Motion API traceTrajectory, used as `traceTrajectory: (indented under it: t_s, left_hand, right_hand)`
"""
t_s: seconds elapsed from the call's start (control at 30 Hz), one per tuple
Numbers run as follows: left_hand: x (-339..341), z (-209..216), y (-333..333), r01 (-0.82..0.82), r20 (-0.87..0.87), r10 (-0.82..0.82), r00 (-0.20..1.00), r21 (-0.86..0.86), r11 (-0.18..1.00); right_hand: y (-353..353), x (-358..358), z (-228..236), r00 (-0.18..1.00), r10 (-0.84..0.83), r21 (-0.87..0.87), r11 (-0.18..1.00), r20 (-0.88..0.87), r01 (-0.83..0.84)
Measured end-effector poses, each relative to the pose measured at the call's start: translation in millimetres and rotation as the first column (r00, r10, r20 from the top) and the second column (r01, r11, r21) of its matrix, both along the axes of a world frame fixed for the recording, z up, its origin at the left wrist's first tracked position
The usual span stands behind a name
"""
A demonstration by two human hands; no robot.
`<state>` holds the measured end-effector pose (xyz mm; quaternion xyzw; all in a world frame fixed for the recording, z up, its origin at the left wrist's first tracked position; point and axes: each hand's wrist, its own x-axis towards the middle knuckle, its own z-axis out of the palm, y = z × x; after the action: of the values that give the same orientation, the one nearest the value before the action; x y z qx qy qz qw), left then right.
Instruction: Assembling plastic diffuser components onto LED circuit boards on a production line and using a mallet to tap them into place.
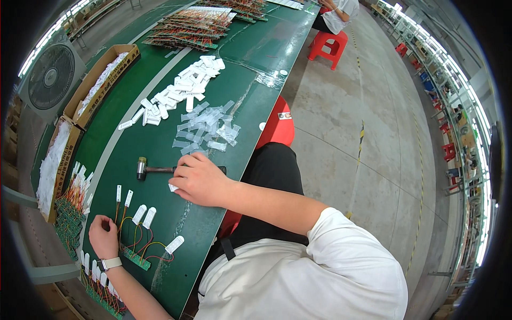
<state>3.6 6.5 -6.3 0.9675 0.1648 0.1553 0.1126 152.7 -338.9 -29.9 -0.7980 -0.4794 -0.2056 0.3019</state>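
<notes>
My right hand (200,181) is closed over the table, with a small white plastic piece (173,188) showing at its fingertips. Partly under that hand lies a small hammer (142,168), its handle running beneath my fingers. My left hand (103,234) has its fingers curled together; what they hold, if anything, is hidden. Beside it lies a narrow green circuit board (137,258) with red, yellow and brown wires. White plastic housings (150,217) sit at several wire ends, and two slimmer white pieces (128,198) stand on wires nearer my left hand.
Loose white housings (184,85) and clear plastic strips (205,128) are heaped farther up the green table (245,80). Wired boards are stacked (186,29) at the far end. Cardboard boxes (101,85) and more wired boards (69,218) line the left. A person sits on a red stool (329,48).
</notes>
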Motion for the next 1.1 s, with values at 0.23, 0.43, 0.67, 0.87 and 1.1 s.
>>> traceTrajectory:
  t_s: [0.23,0.43,0.67,0.87,1.1]
  left_hand:
    - [6.9,6.2,-27.7,-0.031,-0.117,0.019,0.993,-0.094,0.995]
    - [-3.8,-20.5,-3.6,0.013,-0.026,-0.011,1.0,0.055,0.998]
    - [16.8,-5.7,-21.2,-0.068,0.007,0.068,0.998,0.042,0.997]
    - [-2.1,-10.8,-19.3,-0.146,0.031,0.145,0.989,0.017,0.989]
    - [7.6,-4.7,-34.0,-0.018,0.026,0.02,0.999,-0.067,0.998]
  right_hand:
    - [52.3,5.2,6.0,0.996,0.089,-0.064,0.994,-0.029,-0.09]
    - [128.3,7.7,-12.7,0.99,0.136,-0.363,0.922,-0.031,-0.138]
    - [106.4,32.9,2.3,0.997,0.08,-0.132,0.988,-0.005,-0.08]
    - [126.9,44.1,-5.0,0.996,0.086,-0.124,0.988,-0.016,-0.087]
    - [123.4,42.5,-5.8,0.942,0.188,-0.061,0.975,-0.279,-0.212]
